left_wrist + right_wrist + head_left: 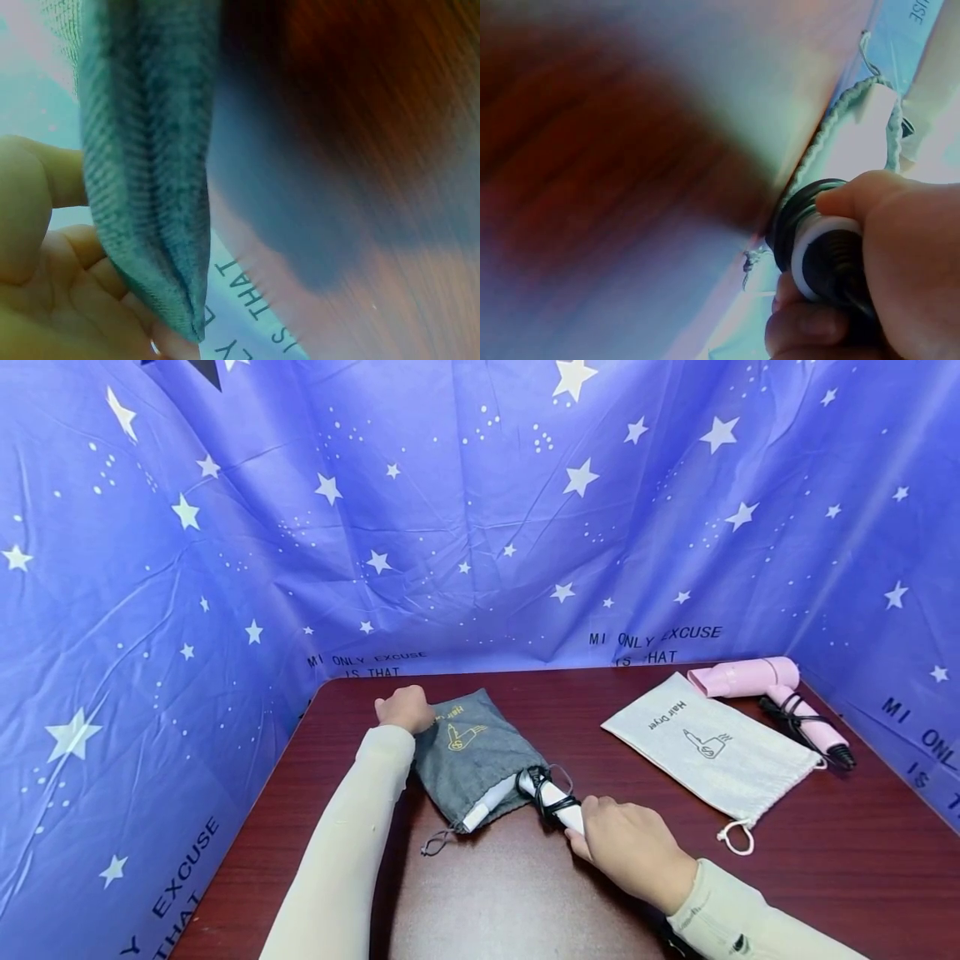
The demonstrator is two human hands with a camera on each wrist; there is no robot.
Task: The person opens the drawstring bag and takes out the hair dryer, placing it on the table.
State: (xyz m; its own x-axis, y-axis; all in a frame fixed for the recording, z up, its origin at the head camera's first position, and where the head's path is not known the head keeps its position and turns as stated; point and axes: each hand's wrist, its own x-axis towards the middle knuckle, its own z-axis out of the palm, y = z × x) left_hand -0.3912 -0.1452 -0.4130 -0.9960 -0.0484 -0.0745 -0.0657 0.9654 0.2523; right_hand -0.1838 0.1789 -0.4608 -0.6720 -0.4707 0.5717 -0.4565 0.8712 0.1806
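Observation:
A dark grey drawstring bag with a yellow hair dryer print lies over the table, its mouth turned toward me. Partly inside it is a white hair dryer; its nozzle end and handle poke out, and the rest is hidden by the cloth. Black cord is wound round the handle. My right hand grips that handle, thumb on one side and fingers curled on the other in the right wrist view. At the bag's far left corner, my left hand holds the cloth between thumb and fingers.
A light grey drawstring bag printed "Hair Dryer" lies flat on the right. Behind it a pink hair dryer with black cord round its handle rests near the table's right edge. Blue star-patterned curtains enclose the dark red table.

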